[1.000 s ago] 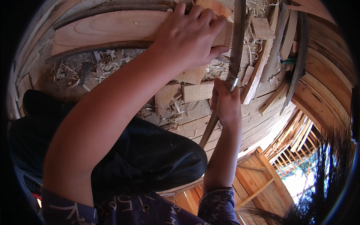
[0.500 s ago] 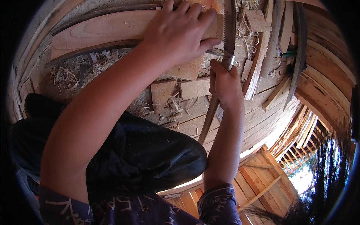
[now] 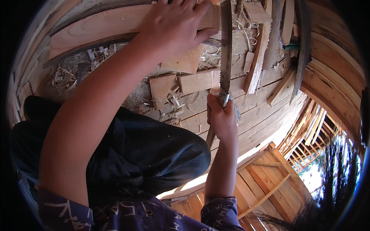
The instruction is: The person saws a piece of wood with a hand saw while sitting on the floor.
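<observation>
A pale wooden board (image 3: 104, 24) lies crosswise at the far side. My left hand (image 3: 173, 23) presses down on it close to its right end, fingers reaching over the top and the thumb at the near edge. Beside that end runs the toothed blade of a handsaw (image 3: 226, 50), pointing away from me; its teeth face left, against or very near the board's end. My right hand (image 3: 223, 115) is closed round the saw's handle, just below the metal collar. The far tip of the blade is cut off by the picture's edge.
Offcut blocks (image 3: 198, 81) and curly shavings (image 3: 65, 75) lie on the plank floor near the board. Several long wood strips (image 3: 259, 57) lie to the right of the saw. My bent knee (image 3: 185, 154) is close on the near side. A plank wall (image 3: 335, 73) rises at the right.
My right hand has drawn the saw back toward me, so more of the blade shows. My left hand stays on the board; the whole view has shifted slightly.
</observation>
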A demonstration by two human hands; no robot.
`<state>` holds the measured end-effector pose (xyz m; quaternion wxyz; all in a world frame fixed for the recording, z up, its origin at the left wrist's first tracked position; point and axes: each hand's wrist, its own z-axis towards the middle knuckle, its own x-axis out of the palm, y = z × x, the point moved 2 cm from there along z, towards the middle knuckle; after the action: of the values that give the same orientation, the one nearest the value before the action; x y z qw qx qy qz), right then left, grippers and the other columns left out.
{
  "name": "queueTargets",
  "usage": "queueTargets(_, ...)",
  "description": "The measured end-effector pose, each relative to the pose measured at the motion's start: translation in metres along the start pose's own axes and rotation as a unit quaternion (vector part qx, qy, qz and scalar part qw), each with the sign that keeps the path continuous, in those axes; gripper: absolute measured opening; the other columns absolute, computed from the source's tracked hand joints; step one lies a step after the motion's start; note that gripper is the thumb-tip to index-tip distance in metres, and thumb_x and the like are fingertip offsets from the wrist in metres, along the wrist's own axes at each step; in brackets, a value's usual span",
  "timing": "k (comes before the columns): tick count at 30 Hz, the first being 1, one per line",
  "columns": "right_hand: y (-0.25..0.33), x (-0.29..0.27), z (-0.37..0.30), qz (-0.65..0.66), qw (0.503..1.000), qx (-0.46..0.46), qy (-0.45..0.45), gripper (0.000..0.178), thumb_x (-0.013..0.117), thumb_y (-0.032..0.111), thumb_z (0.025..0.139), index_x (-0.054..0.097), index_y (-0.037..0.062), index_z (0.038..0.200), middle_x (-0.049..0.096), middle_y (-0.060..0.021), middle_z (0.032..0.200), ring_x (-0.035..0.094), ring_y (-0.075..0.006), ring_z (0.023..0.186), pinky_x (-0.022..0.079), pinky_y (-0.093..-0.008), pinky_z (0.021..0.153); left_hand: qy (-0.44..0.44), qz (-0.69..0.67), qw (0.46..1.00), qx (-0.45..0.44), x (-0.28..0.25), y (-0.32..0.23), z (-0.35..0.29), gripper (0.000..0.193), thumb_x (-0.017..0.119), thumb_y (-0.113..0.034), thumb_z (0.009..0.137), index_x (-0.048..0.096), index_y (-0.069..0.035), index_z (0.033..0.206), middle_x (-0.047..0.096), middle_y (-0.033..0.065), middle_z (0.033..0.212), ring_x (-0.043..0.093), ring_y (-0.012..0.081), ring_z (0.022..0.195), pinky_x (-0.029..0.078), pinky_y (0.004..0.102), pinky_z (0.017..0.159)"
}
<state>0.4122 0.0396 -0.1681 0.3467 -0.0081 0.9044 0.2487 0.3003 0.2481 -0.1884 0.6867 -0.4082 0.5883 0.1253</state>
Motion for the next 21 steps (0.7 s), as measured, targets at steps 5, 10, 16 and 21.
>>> queueTargets(5, 0.045, 0.003, 0.041, -0.043, 0.998, -0.007, 0.045, 0.039, 0.058, 0.027, 0.089, 0.056, -0.0092, 0.074, 0.053, -0.0196, 0.060, 0.049, -0.0198, 0.059, 0.045, -0.0400, 0.062, -0.087, 0.074, 0.992, 0.046, 0.021, 0.006, 0.001, 0.069, 0.043, -0.054, 0.097, 0.046, 0.003, 0.135, 0.059, 0.0236, 0.122, 0.058, 0.0316, 0.112, 0.039, 0.0525, 0.100)
queueTargets(10, 0.077, 0.006, 0.073, -0.075, 0.996, -0.014, 0.037, 0.040, 0.056, 0.030, 0.089, 0.057, -0.0071, 0.074, 0.053, -0.0178, 0.060, 0.046, -0.0188, 0.059, 0.043, -0.0397, 0.060, -0.070, 0.059, 0.995, 0.036, 0.022, 0.006, 0.003, 0.067, 0.045, -0.053, 0.096, 0.047, 0.003, 0.133, 0.060, 0.0241, 0.120, 0.059, 0.0311, 0.110, 0.042, 0.0530, 0.098)
queueTargets(16, 0.025, -0.005, 0.021, -0.019, 0.998, 0.035, 0.045, 0.033, 0.058, 0.025, 0.091, 0.055, -0.0002, 0.070, 0.048, -0.0061, 0.055, 0.041, -0.0134, 0.052, 0.037, -0.0335, 0.052, -0.081, 0.027, 0.996, 0.021, 0.019, 0.008, 0.003, 0.064, 0.047, -0.051, 0.096, 0.048, 0.002, 0.131, 0.060, 0.0229, 0.117, 0.059, 0.0305, 0.110, 0.041, 0.0513, 0.099)
queueTargets(21, 0.009, -0.011, -0.001, -0.030, 0.998, 0.030, 0.049, 0.037, 0.059, 0.025, 0.091, 0.056, -0.0053, 0.071, 0.050, -0.0098, 0.057, 0.044, -0.0145, 0.058, 0.040, -0.0374, 0.057, -0.056, 0.014, 0.998, 0.015, 0.013, 0.005, 0.000, 0.063, 0.047, -0.051, 0.096, 0.048, 0.002, 0.131, 0.061, 0.0210, 0.117, 0.056, 0.0304, 0.113, 0.039, 0.0512, 0.100)
